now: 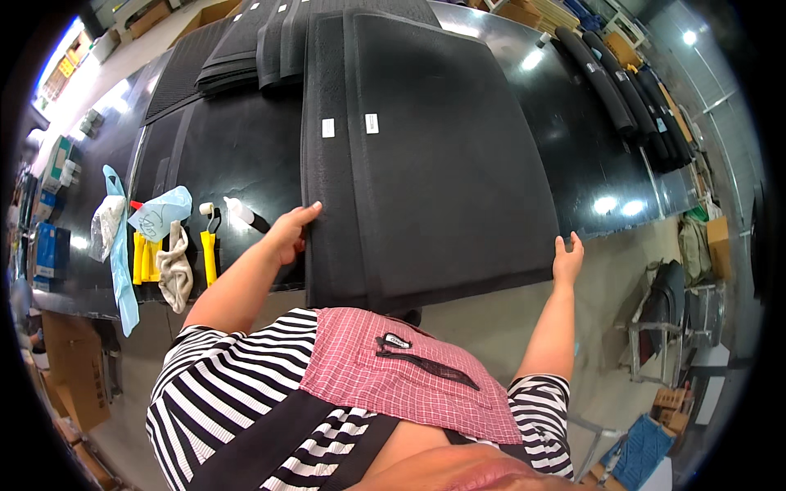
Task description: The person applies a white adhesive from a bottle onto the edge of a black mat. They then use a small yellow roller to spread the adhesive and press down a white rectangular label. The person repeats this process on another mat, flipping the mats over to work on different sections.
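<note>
A stack of large black mats (458, 164) lies before me, its near end reaching past the table's front edge. The top mat is set to the right, so a strip of the black mat below (330, 188) shows. Both carry small white labels. My left hand (291, 233) is at the stack's left edge, thumb laid along the edge and the other fingers curled beside it, partly hidden. On the other side, my right hand (567, 258) rests against the right edge near the front corner, fingers stretched upward and somewhat apart.
Left of my arm lie yellow-handled tools (147, 258), a yellow-handled roller (208, 254), a beige glove (174, 266), a white bottle (239, 210) and light-blue plastic (164, 211). More black mats (237, 49) are piled behind. Rolled black mats (598, 82) lie far right on the black table (594, 180).
</note>
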Available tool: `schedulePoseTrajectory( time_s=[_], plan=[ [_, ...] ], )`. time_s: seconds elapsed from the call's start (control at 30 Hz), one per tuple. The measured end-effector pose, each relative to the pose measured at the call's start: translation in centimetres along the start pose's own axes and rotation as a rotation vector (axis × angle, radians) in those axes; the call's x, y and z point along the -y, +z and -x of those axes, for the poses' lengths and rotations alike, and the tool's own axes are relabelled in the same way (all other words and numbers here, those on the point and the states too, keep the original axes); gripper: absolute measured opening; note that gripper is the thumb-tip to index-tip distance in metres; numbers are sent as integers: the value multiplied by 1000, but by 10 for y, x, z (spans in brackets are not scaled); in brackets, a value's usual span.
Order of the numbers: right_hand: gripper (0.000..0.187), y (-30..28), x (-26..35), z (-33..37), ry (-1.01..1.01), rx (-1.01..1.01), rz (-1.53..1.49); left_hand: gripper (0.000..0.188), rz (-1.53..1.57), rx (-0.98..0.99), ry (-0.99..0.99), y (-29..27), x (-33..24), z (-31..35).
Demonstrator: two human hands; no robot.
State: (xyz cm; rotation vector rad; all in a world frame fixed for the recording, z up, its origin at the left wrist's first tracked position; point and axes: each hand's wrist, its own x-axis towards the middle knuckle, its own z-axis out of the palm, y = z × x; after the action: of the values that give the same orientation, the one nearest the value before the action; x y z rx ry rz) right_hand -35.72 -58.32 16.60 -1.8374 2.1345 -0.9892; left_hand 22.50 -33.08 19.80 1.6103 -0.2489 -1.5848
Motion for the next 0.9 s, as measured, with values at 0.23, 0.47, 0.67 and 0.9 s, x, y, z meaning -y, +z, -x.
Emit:
schedulePoseTrajectory(
  time_s=[0.23,0.47,0.67,0.9],
  plan=[
    [81,49,-8,-77,36,562,-249,84,-170,-145,225,8,13,-31],
    [71,46,16,-62,-12,488,45,72,-1069,-1043,538,70,46,-12],
    [59,5,139,54,-1076,513,-311,58,-1079,-880,565,149,66,3],
    [109,10,184,146,-1357,846,-242,23,429,3,310,137,-1,9]
  ],
)
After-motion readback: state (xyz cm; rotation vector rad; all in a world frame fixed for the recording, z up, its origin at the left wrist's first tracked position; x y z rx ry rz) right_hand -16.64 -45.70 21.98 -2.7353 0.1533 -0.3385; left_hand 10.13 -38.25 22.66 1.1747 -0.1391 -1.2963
